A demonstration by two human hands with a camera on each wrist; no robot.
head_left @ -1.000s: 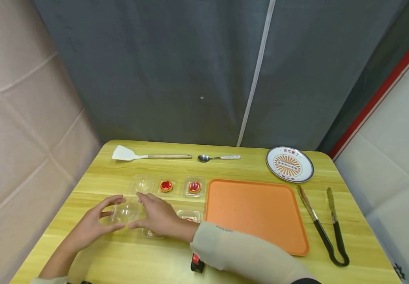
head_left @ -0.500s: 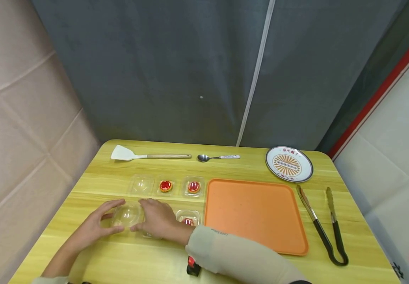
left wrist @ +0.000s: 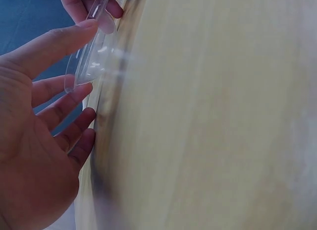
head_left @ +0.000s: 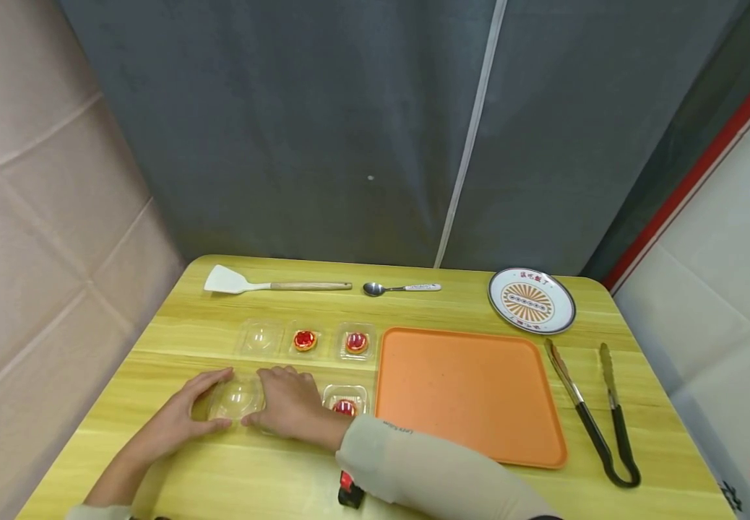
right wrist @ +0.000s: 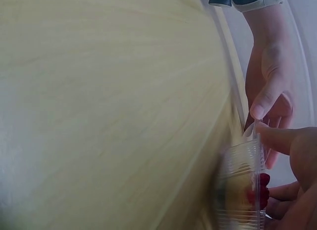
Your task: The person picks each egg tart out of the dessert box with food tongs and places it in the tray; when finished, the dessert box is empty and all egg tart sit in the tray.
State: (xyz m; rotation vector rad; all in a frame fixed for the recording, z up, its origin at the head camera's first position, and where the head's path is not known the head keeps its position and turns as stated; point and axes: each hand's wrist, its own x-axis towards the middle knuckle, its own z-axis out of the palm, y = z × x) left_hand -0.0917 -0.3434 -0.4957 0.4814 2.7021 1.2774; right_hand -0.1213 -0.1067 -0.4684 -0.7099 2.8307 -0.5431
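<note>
A clear plastic clamshell container lies open at the near left of the table. Its domed lid [head_left: 237,397] sits between both hands. My left hand [head_left: 170,417] holds the lid's left side; in the left wrist view the thumb and index fingertip [left wrist: 89,24] are on its edges. From the other side my right hand [head_left: 290,402] grips it near the hinge edge. That hand mostly covers the container's base in the head view. In the right wrist view the ribbed base [right wrist: 240,163] shows a tart with a red topping [right wrist: 264,195].
Behind lie another open container lid [head_left: 261,337], a red-topped tart [head_left: 304,340] and a boxed tart [head_left: 356,342]. Another boxed tart [head_left: 345,403] is right of the right hand. An orange tray [head_left: 466,393], tongs [head_left: 583,412], plate [head_left: 531,300], spoon [head_left: 401,289] and spatula [head_left: 277,286] surround them.
The lid has come down slightly toward the table and shifted a little right. Both hands have moved with it, slightly nearer the front edge.
</note>
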